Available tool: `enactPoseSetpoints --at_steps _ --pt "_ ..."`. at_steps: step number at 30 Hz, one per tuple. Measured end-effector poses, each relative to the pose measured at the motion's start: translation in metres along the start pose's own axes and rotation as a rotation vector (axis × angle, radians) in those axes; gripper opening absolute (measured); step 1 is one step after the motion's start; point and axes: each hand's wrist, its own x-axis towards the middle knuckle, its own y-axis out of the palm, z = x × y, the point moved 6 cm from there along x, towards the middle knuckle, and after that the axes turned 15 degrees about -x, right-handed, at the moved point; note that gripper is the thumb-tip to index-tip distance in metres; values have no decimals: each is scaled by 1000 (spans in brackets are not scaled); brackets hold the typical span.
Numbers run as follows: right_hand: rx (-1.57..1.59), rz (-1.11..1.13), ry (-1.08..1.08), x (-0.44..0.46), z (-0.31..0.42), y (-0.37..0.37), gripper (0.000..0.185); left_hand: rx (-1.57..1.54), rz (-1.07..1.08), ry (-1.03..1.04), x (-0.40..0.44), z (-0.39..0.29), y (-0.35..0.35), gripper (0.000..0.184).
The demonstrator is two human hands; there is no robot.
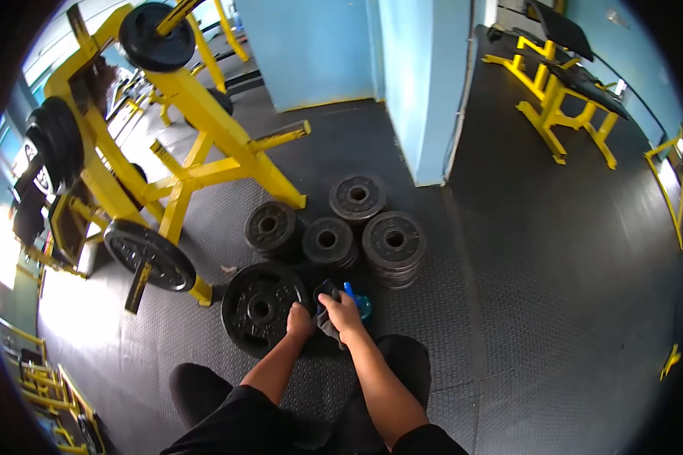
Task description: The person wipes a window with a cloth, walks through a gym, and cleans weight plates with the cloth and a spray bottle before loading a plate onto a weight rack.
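Observation:
A large black weight plate stands or leans low in front of me, its face toward me; I cannot tell what supports it. My left hand is closed on its right edge, with the fingertips mostly hidden. Just right of it, my right hand grips a dark grey cloth, which hangs beside the plate. Behind the right hand shows part of a teal bottle with a blue piece on top. Beyond the hands are several stacks of smaller black weight plates on the floor.
A yellow plate rack with black plates on its pegs rises at the left. A light blue pillar stands behind the stacks. Yellow-framed benches are at the back right. Black textured rubber matting covers the floor.

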Motion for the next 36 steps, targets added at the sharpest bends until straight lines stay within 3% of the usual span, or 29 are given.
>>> enactPoseSetpoints --at_steps 3,9,15,22,28,30,32,36 --pt "72 31 44 3 -12 2 20 53 -75 48 -4 -3 2 51" --pt "127 34 -70 -3 -8 -4 20 36 -5 25 -28 -12 -17 59" --pt "94 18 -18 -9 -16 -14 18 85 39 127 -57 2 -23 60" --pt "132 59 -7 -7 -8 7 17 84 121 87 -110 -18 -81 58" --pt "110 103 -8 6 -16 34 20 -73 229 -34 -144 -67 -147 67" --pt "151 94 44 7 -14 41 21 -99 121 -106 -140 -61 -165 64" --pt "113 97 13 4 -14 46 23 -233 146 -57 -138 -56 -173 54" --pt "147 183 -52 9 -7 50 31 -574 137 -207 -149 -75 -207 40"
